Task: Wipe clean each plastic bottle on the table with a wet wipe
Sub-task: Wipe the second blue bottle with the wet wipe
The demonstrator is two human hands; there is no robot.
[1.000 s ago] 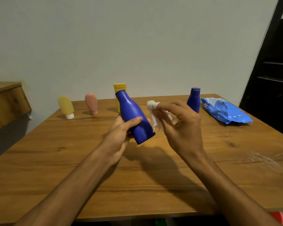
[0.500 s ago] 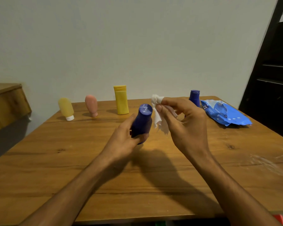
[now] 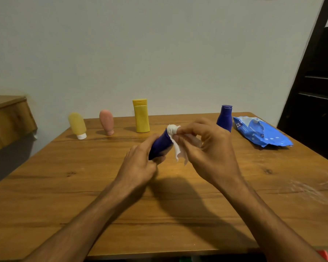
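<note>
The right hand (image 3: 210, 148) is pinching a wet wipe (image 3: 173, 129), now pressing it over the cap of the blue bottle (image 3: 160, 146); a moment ago the wipe was held apart. The left hand (image 3: 140, 163) is gripping the bottle's body, tilted above the bench (image 3: 83, 186). Cap wiping seems to be starting. A yellow bottle (image 3: 141, 118) is waiting behind.

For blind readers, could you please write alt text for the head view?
A left hand grips a dark blue plastic bottle over a wooden table while the right hand presses a white wet wipe against its top. Four other bottles and a blue wipe packet sit behind.
</note>
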